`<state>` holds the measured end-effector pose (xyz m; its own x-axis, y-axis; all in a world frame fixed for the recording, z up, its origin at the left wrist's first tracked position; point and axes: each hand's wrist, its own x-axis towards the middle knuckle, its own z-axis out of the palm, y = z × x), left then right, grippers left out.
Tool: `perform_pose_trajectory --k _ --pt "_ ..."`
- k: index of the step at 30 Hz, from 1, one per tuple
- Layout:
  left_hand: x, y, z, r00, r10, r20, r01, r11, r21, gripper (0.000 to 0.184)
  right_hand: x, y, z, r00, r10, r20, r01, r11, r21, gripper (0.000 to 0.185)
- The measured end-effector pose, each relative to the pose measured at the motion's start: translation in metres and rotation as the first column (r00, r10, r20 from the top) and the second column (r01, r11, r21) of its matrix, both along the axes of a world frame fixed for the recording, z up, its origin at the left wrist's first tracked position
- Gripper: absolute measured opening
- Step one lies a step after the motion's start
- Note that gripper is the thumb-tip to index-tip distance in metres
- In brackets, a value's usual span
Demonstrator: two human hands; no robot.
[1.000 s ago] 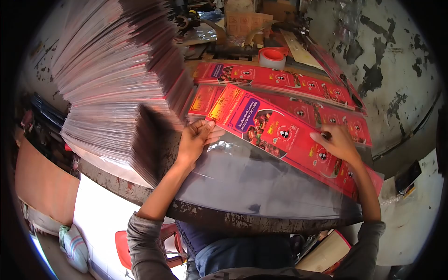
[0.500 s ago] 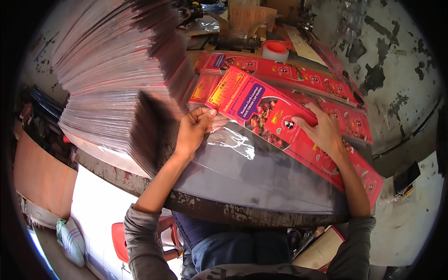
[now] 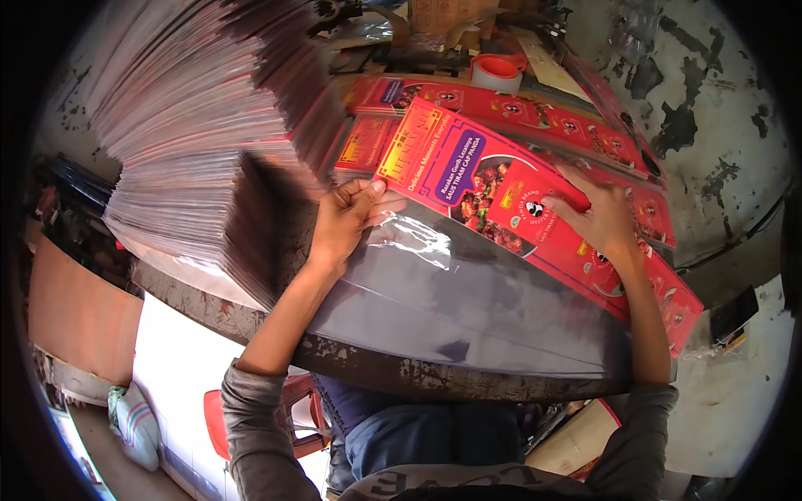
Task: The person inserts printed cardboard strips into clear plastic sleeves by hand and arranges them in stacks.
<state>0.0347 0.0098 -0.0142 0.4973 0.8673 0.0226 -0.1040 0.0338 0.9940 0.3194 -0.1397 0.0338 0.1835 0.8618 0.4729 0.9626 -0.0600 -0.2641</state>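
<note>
A long red printed strip (image 3: 476,179) slants down to the right across the table, over clear plastic sheets (image 3: 468,309). My left hand (image 3: 347,219) pinches the clear plastic at the strip's upper left corner between thumb and fingers. On the strip's right part rests my right hand (image 3: 597,213), its fingers spread and thumb apart, touching the printed face. More red strips (image 3: 493,107) lie behind it. Close to my left hand stands a tall stack of plastic-covered sheets (image 3: 209,142).
A red and white tape roll (image 3: 497,73) sits behind the strips. Cardboard (image 3: 447,15) and clutter are at the back. The worn table edge (image 3: 418,374) runs near my lap, with a red chair (image 3: 219,424) below and a peeling wall at the right.
My right hand has moved leftward and up along the strip, and its fingers have spread. The strip's left end has shifted slightly up and right. My left hand keeps its pinch.
</note>
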Motion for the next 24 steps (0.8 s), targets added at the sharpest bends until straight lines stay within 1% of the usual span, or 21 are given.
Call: perform_pose_trajectory --k 2,4,6,8,10,11,14,15,17,18,20,22,24 --pt "-0.001 0.000 0.000 1.000 -0.002 -0.003 0.002 1.000 -0.004 0.025 0.001 0.001 -0.002 1.000 0.023 0.003 -0.023 0.999 0.024 0.054" --pt "-0.001 0.000 -0.001 1.000 -0.008 0.000 0.008 1.000 -0.010 0.026 0.004 0.002 -0.004 0.989 0.107 0.097 -0.119 0.985 0.124 0.053" --pt "0.000 0.001 -0.004 0.999 -0.009 0.038 0.010 1.000 -0.024 0.027 0.003 0.001 -0.003 0.990 0.107 0.097 -0.115 0.990 0.084 0.053" --pt "-0.003 0.005 -0.010 0.999 -0.022 0.024 0.023 1.000 -0.020 0.028 0.005 0.000 -0.004 0.990 0.099 0.095 -0.104 0.994 0.045 0.053" --pt "-0.003 0.004 -0.010 1.000 -0.009 0.015 0.009 1.000 -0.021 0.028 0.011 0.003 -0.011 0.976 0.183 0.119 -0.195 0.976 0.096 0.055" --pt "-0.002 0.003 -0.009 1.000 -0.017 0.013 0.017 1.000 -0.023 0.028 0.012 0.003 -0.013 0.978 0.175 0.117 -0.187 0.978 0.094 0.055" --pt "-0.002 0.000 -0.006 0.999 0.038 -0.010 -0.039 0.999 -0.032 0.026 0.008 0.002 -0.013 0.964 0.191 0.182 -0.217 0.967 0.132 0.058" --pt "-0.002 -0.001 -0.006 0.999 0.032 -0.011 -0.032 0.999 -0.030 0.026 0.003 -0.001 -0.008 0.982 0.146 0.119 -0.146 0.989 -0.013 0.056" --pt "-0.004 0.001 -0.007 0.999 0.033 -0.022 -0.034 0.999 -0.027 0.026 0.004 -0.003 -0.007 0.994 0.087 0.061 -0.076 0.985 -0.155 0.054" --pt "-0.004 0.003 -0.010 0.999 0.029 -0.023 -0.029 0.999 -0.022 0.026 0.008 -0.001 -0.012 0.983 0.153 0.100 -0.146 0.987 -0.070 0.056" --pt "-0.004 0.006 -0.014 0.998 0.053 0.025 -0.053 0.998 -0.024 0.028 0.010 0.001 -0.023 0.966 0.211 0.150 -0.216 0.976 0.017 0.059" --pt "-0.003 0.002 -0.009 0.998 0.045 0.034 -0.045 0.999 -0.017 0.028 0.003 -0.001 -0.032 0.937 0.320 0.141 -0.307 0.946 -0.109 0.056" --pt "-0.002 0.001 -0.005 0.999 0.032 0.035 -0.031 0.999 -0.011 0.029 0.003 0.000 -0.029 0.937 0.318 0.145 -0.311 0.948 -0.069 0.054"
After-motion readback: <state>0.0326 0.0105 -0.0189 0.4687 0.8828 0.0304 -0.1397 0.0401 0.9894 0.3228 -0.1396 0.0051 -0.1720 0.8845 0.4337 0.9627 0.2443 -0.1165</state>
